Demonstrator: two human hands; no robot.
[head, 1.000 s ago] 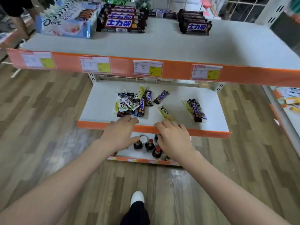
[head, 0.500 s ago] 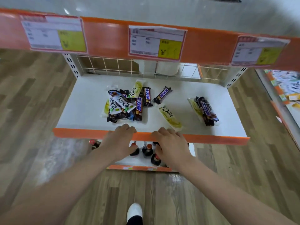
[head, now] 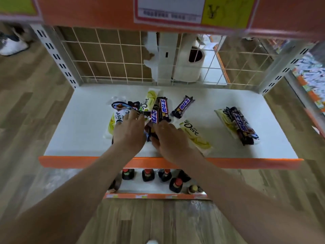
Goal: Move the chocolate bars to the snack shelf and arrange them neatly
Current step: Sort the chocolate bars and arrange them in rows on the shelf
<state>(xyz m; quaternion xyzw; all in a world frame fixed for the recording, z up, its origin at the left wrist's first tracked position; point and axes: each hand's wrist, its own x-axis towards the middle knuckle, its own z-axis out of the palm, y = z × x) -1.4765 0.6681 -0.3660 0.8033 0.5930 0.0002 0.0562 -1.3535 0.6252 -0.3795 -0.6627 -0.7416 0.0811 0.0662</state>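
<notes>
A jumbled pile of chocolate bars (head: 149,106), white-and-yellow Dove wrappers mixed with dark ones, lies on the white middle shelf (head: 79,129). My left hand (head: 130,132) rests on the pile's left side with its fingers spread over the Dove bars. My right hand (head: 168,140) is beside it, fingers curled round a dark bar (head: 154,118) at the pile's near edge. A yellow Dove bar (head: 197,136) lies just right of that hand. One dark bar (head: 182,107) sits alone behind it. Two stacked bars (head: 239,124) lie at the far right.
The upper shelf's orange edge with a price label (head: 168,11) hangs close overhead. A wire mesh back (head: 105,55) closes the shelf, with a white paper roll (head: 190,67) behind it. Dark bottles (head: 147,175) stand on the lower shelf. Someone's shoe (head: 12,46) is at top left.
My view dropped and came close to the middle shelf. Both hands moved from the orange front edge forward onto the pile, and my right hand closed on a dark bar.
</notes>
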